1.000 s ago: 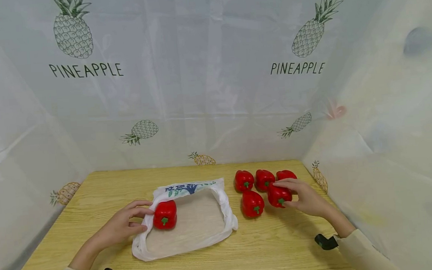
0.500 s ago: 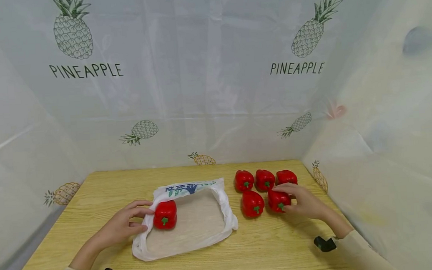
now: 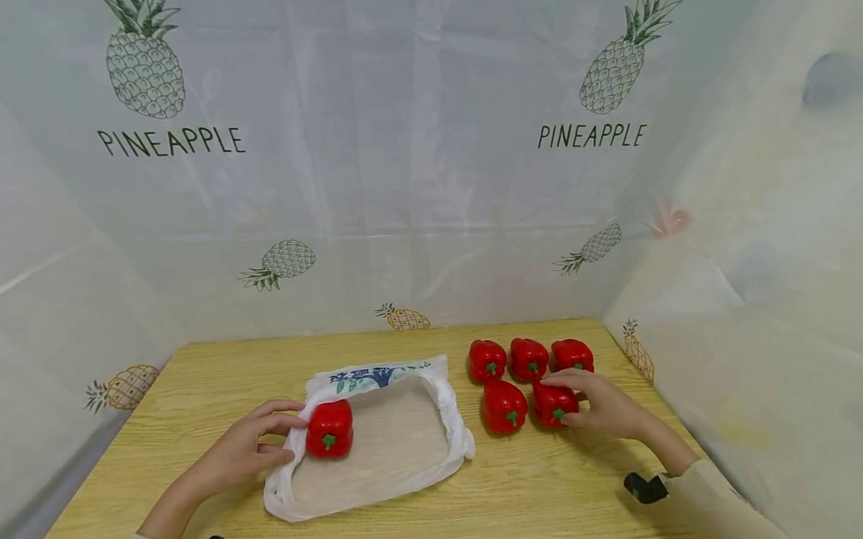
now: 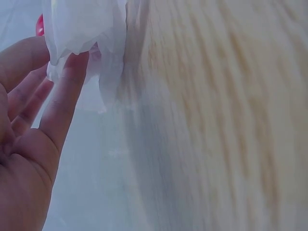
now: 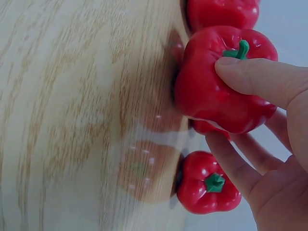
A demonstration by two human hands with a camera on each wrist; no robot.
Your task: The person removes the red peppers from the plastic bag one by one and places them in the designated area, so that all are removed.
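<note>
A white plastic bag (image 3: 458, 439) lies on the table with its mouth spread wide. Inside its left edge sits a red bell pepper (image 3: 329, 430) with a green stem. My left hand (image 3: 241, 450) holds the bag's left rim, its fingertips partly hidden by the plastic in the left wrist view. On the right, my right hand (image 3: 602, 406) grips another red bell pepper (image 3: 553, 401), thumb near the stem and fingers behind it. This pepper (image 5: 224, 82) is at the table surface, right of a front-row pepper (image 3: 505, 407).
Behind the gripped pepper stand three more red peppers in a row: left (image 3: 487, 361), middle (image 3: 529, 359) and right (image 3: 573, 355). The wooden table (image 3: 420, 537) ends at a pineapple-print curtain (image 3: 395, 180) at the back and sides.
My right hand has moved down and slightly left with its pepper, uncovering more of the back right pepper. My left hand and the bag have stayed put.
</note>
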